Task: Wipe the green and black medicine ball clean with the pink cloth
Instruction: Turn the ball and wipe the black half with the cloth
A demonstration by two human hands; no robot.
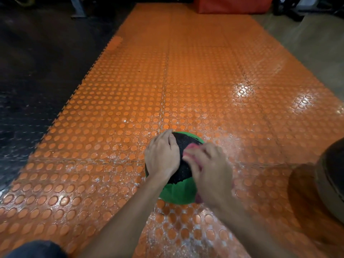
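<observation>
Fingers (168,136) of the left hand (162,155) lie close together, flat against the upper left side of the medicine ball (176,192), I think to stop it from rolling under the rubbing. On the right hand (210,174), which is blurred, the fingers (195,158) seem spread and press the pink cloth (192,147) on the top of the ball; more exactly I cannot tell. The ball sits on the orange mat (186,81), just in front of the person. Its black panel looks rough and grainy, the green part smooth. The mat is glossy, with round studs. A dark round object (331,179) lies at the right, well apart.
</observation>
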